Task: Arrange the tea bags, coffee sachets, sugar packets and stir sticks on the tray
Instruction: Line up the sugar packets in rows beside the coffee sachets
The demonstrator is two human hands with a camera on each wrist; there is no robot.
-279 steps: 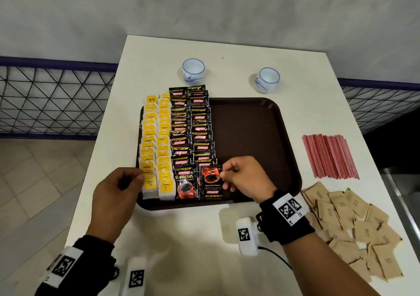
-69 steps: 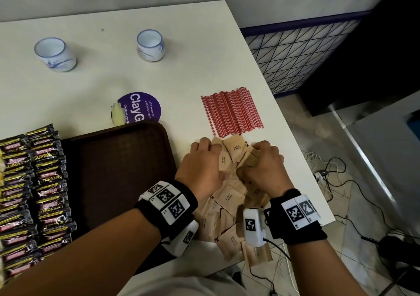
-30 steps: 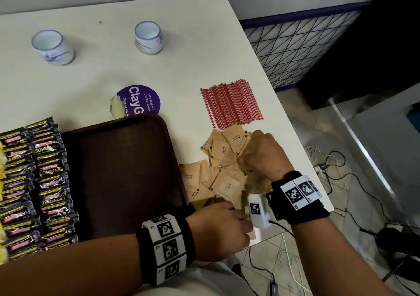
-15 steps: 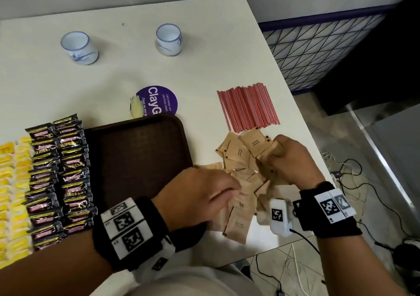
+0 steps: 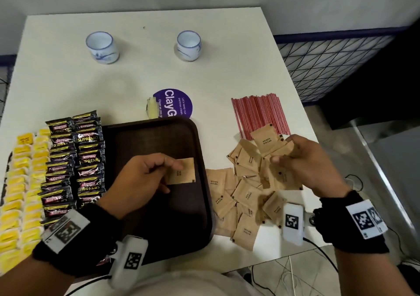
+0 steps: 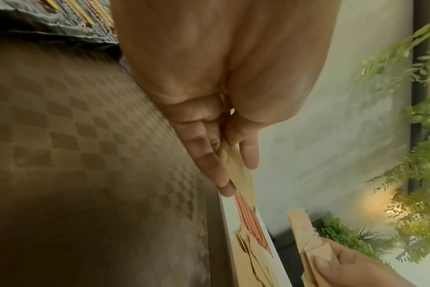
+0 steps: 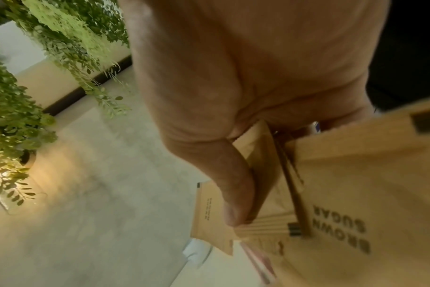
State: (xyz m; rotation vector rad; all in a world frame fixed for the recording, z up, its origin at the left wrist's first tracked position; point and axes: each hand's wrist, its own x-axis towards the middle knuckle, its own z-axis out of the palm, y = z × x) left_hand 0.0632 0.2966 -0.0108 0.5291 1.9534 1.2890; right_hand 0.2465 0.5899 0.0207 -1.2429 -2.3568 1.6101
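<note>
My left hand (image 5: 163, 170) pinches one brown sugar packet (image 5: 183, 172) above the bare right half of the dark brown tray (image 5: 181, 207); the left wrist view shows that packet (image 6: 238, 170) edge-on between thumb and fingers. My right hand (image 5: 288, 152) grips a fanned bunch of sugar packets (image 5: 267, 140) over the loose sugar packet pile (image 5: 245, 195) on the table; the same bunch (image 7: 336, 196) fills the right wrist view. Black coffee sachets (image 5: 77, 161) and yellow tea bags (image 5: 20, 186) lie in rows on the tray's left. Red stir sticks (image 5: 259, 115) lie beyond the pile.
Two white-and-blue cups (image 5: 102, 47) (image 5: 188, 44) stand at the back of the white table (image 5: 136, 75). A purple round sticker (image 5: 173, 105) and a small yellowish piece (image 5: 152, 109) lie behind the tray. The table's right edge drops to a floor with cables (image 5: 295, 275).
My left hand has lifted one sugar packet from the pile and carried it left over the tray. My right hand has raised its bunch of packets a little. The camera has turned left.
</note>
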